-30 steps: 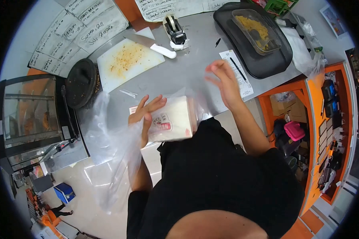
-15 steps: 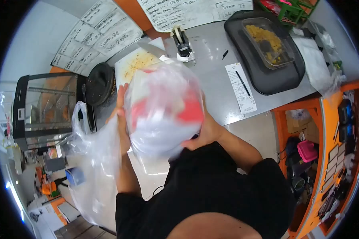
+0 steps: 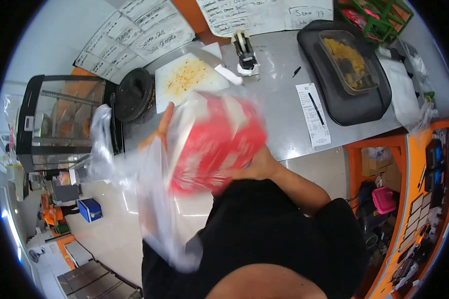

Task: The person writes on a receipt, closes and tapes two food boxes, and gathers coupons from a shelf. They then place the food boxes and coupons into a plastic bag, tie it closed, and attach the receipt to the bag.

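Two red and white boxes (image 3: 212, 144), blurred by motion, are held tilted in front of my body inside a clear plastic bag (image 3: 157, 199). The bag's loose part trails to the left and down. My left hand (image 3: 160, 130) grips the left side of the bagged boxes, partly covered by plastic. On the lower right side, my right hand (image 3: 258, 165) holds the boxes from the other edge, its fingers smeared. Beyond them lies a white cutting board (image 3: 184, 82) with crumbs, and a white-handled knife (image 3: 228, 74) rests across it.
A tape dispenser (image 3: 245, 55), a receipt (image 3: 314, 117) with a pen (image 3: 316, 107) on it, and a plastic tub of yellow food (image 3: 351, 62) on a black tray (image 3: 334, 112) are on the metal table. A glass display case (image 3: 65, 124) stands left.
The bagged boxes have turned in my hands, so their red printed sides now face me. The bag's loose end has swung downward, and the view has shifted slightly.
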The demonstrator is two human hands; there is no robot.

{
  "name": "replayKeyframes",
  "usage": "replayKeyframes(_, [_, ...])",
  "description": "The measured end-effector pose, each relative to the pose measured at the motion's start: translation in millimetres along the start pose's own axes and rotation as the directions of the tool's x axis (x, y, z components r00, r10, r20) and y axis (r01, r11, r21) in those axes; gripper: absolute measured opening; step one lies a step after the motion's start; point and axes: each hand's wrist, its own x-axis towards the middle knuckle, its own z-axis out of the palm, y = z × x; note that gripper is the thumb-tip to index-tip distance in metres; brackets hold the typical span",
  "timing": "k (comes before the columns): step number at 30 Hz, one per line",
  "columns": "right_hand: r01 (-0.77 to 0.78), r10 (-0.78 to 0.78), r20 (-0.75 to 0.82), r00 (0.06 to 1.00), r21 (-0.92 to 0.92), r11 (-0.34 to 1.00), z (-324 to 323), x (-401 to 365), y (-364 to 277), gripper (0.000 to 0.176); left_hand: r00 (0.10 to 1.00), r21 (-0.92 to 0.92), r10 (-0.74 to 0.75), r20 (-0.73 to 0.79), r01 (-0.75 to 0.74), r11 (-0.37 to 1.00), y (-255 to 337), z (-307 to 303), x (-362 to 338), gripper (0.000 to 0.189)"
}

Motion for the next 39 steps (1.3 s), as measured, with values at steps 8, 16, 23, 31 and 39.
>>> replayKeyframes(8, [-0.26, 0.394, 0.123, 0.911, 0.912, 0.317, 77.5, 46.6, 5.8, 0.101, 0.994, 0.059, 0.06, 0.094, -0.066, 0.996, -24.6, -67.7, -38.9, 0.068])
replayKeyframes(16, [0.022, -0.048, 0.031, 0.998, 0.57, 0.821, 137.6, 98.4, 60.5, 0.071, 0.875, -0.055, -0.402, -0.271, 0.403, 0.914, -110.3, -127.8, -104.4, 0.06])
replayKeyframes(23, [-0.588, 0.526, 0.282, 0.802, 0.226, 0.776, 108.3, 82.4, 150.6, 0.027, 0.832, 0.011, -0.372, -0.412, 0.413, 0.911, -197.1, -87.3, -171.0, 0.056])
replayKeyframes(31, [-0.21, 0.045, -0.284, 0.958, -0.586, 0.783, 108.3, 173.4, 193.9, 0.02, 0.98, 0.607, 0.06, -0.19, 0.069, 0.792, -210.5, -41.6, -164.3, 0.051])
replayKeyframes(39, [-0.21, 0.196, -0.127, 0.972, -0.838, 0.504, 93.4, 183.2, 206.2, 0.011, 0.994, 0.564, 0.036, -0.1, 0.027, 0.826, -205.7, -41.7, -146.5, 0.055])
